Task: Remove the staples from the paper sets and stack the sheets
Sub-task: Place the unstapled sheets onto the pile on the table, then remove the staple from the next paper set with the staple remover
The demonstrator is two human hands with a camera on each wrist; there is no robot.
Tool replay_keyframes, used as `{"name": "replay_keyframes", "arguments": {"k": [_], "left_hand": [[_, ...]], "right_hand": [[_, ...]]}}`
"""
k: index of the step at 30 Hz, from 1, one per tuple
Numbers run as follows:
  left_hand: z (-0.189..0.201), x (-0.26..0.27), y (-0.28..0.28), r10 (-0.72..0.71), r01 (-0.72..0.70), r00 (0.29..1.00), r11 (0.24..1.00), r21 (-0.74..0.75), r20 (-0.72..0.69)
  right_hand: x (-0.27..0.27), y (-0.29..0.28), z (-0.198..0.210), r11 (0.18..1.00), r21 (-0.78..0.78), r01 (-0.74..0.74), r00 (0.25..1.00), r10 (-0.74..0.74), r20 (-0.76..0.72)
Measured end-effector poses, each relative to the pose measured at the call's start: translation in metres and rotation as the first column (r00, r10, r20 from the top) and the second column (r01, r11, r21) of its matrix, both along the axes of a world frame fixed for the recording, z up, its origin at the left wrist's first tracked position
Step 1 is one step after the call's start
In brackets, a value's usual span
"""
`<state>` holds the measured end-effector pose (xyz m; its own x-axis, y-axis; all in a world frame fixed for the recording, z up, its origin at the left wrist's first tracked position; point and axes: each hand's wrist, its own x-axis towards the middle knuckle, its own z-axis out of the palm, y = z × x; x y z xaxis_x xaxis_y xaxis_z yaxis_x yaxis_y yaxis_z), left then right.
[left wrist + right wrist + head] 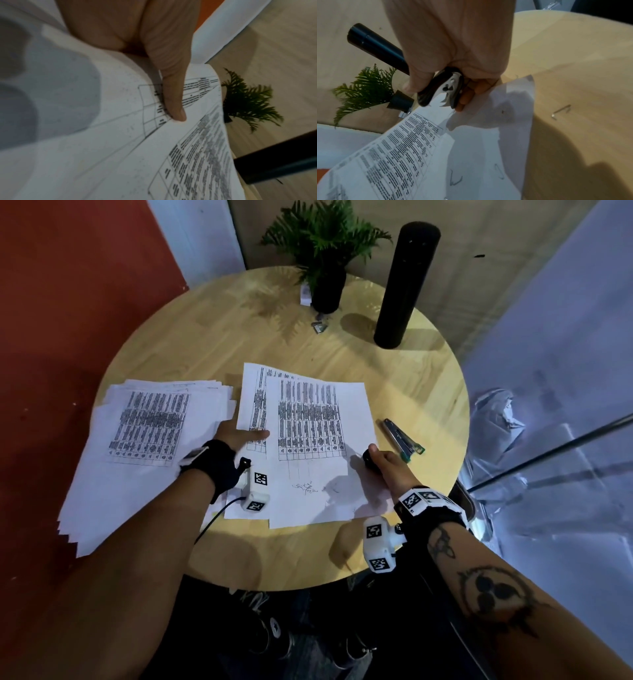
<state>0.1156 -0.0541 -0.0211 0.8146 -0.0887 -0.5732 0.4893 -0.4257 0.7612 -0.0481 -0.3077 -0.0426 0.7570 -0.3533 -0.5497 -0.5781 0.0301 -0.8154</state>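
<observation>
1. We are reading no brand or label anywhere; the table print on the sheets is blurring past legibility, and the blue pen scribble on the lower blank part of the top sheet (315, 446) is not readable either.
2. We are seeing the left hand (236, 436) lying flat with straight fingers, the thumb (173, 94) pressing on the printed grid of the lower sheet (251, 402), which is peeking out left of the top sheet.
3. The right hand (385, 462) is gripping a black staple remover (443, 89), its metal claws parted and sitting at the right edge of the top sheet.
4. A stack of loose sheets (144, 446) is lying to the left, overhanging the edge of the round wooden table (411, 378).
5. A stapler (404, 440) is lying just right of the sheets; one bent staple (561, 112) is lying on the bare wood near the paper corner.
6. At the far side, a potted fern (325, 251) and a tall black cylinder (406, 285) are standing well apart from the papers; small metal bits (319, 325) are lying before the pot.
</observation>
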Motion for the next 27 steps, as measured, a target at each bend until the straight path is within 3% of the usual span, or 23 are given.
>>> {"name": "replay_keyframes", "arguments": {"k": [5, 8, 16, 18, 21, 23, 25, 27], "left_hand": [[0.031, -0.011, 0.007, -0.002, 0.024, 0.983, 0.993, -0.116, 0.184], [0.044, -0.011, 0.014, 0.006, 0.030, 0.966, 0.990, -0.136, 0.258], [0.087, -0.019, 0.025, -0.062, 0.142, 0.933, 0.969, -0.204, 0.355], [0.098, -0.021, 0.030, -0.085, 0.176, 0.922, 0.961, -0.213, 0.379], [0.109, -0.026, 0.033, -0.106, 0.212, 0.902, 0.953, -0.216, 0.418], [0.114, -0.029, 0.035, -0.111, 0.222, 0.896, 0.950, -0.219, 0.430], [0.120, -0.033, 0.037, -0.098, 0.218, 0.898, 0.945, -0.243, 0.428], [0.130, -0.037, 0.039, -0.091, 0.226, 0.900, 0.934, -0.277, 0.426]], "right_hand": [[0.001, -0.006, 0.027, 0.980, 0.145, 0.139, 0.990, -0.136, -0.029], [0.013, -0.007, 0.057, 0.978, 0.146, 0.149, 0.985, -0.160, 0.065], [0.043, 0.001, 0.146, 0.971, -0.231, 0.059, 0.914, 0.040, 0.404], [0.043, 0.003, 0.168, 0.894, -0.445, 0.047, 0.884, 0.170, 0.435], [0.036, 0.012, 0.205, 0.649, -0.761, -0.012, 0.851, 0.406, 0.333], [0.032, 0.022, 0.226, 0.510, -0.857, -0.069, 0.814, 0.525, 0.247], [0.033, 0.029, 0.240, 0.448, -0.881, -0.151, 0.772, 0.611, 0.178], [0.036, 0.034, 0.254, 0.457, -0.860, -0.229, 0.733, 0.662, 0.156]]}}
